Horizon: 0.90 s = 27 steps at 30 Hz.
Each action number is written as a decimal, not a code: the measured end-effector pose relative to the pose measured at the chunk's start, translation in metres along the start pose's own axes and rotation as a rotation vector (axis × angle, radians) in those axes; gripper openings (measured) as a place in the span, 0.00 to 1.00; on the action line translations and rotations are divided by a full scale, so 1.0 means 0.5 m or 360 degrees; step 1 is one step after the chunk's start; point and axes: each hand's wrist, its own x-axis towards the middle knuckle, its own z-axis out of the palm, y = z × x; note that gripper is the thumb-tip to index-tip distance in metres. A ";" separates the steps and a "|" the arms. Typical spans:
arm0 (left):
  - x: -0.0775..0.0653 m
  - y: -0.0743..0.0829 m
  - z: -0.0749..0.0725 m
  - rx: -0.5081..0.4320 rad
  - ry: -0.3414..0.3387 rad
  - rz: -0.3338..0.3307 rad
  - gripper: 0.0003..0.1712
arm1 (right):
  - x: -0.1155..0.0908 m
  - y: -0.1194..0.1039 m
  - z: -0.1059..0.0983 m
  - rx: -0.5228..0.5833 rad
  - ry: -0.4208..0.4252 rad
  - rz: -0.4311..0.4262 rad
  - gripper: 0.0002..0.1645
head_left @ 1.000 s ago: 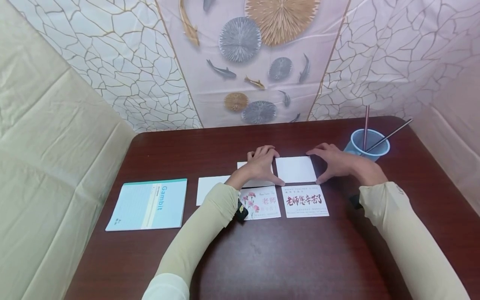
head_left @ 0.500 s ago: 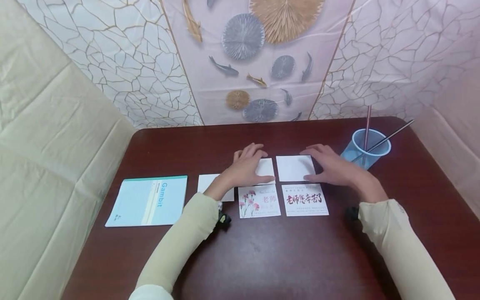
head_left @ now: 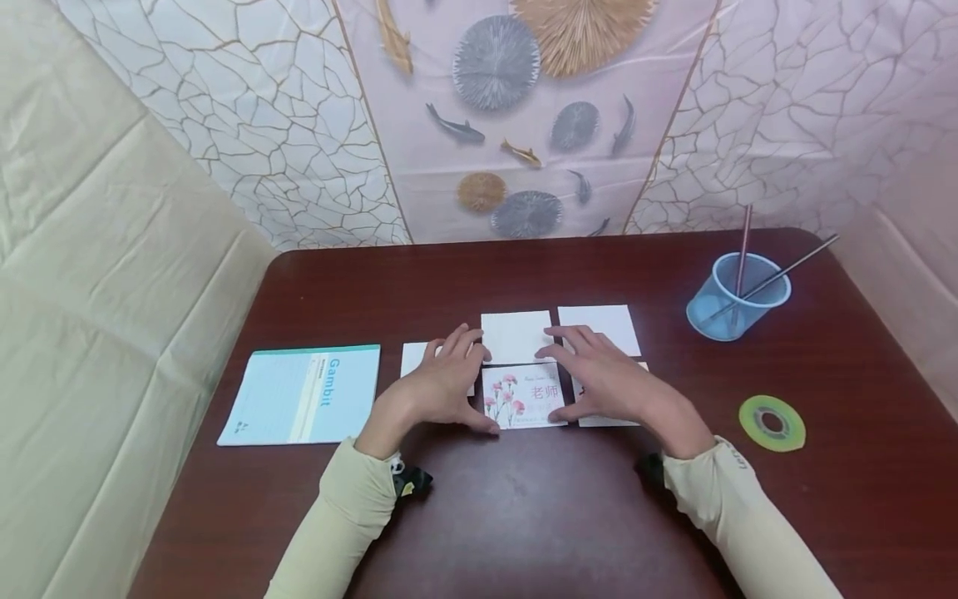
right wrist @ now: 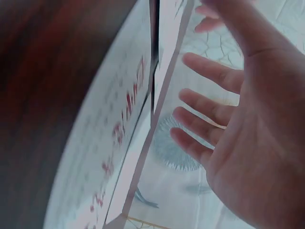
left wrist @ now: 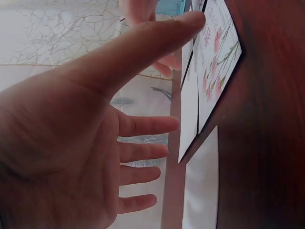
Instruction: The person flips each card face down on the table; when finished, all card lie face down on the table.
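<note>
Both hands have just come down from the plain cards at the back. Now the left hand [head_left: 445,387] and the right hand [head_left: 606,378] stand on either side of the flat white paper card with pink flowers and pink writing [head_left: 520,399]. That card lies in the middle of the front row on the dark red-brown wooden table [head_left: 516,507]. To me, it looks like the flower card is now the one getting the care.

Both hands are wide, thumbs apart from fingers, and neither one grips anything. The thumbs are by the near corners of the card, but I can't tell if any tips touch it.

A blank white card [head_left: 516,337] lies just behind it. Another plain white card [head_left: 601,323] is at the back right, and the white card with red writing [right wrist: 121,114] is partly under the right hand. One more pale card [head_left: 417,355] peeks out behind the left hand.

With the right arm moved, I can see a flat yellow-green ring, like tape [head_left: 795,433]. The light blue notebook [head_left: 277,399] sits at the left.
</note>
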 end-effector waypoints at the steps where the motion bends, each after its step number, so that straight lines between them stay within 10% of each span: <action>1: 0.000 0.003 0.002 0.0000 0.0001 0.0004 0.58 | 0.000 -0.003 0.002 -0.0014 -0.0009 0.0007 0.53; 27: 0.006 0.016 0.029 0.0189 0.0097 0.0073 0.55 | 0.003 0.004 0.016 0.0132 -0.0040 0.0043 0.48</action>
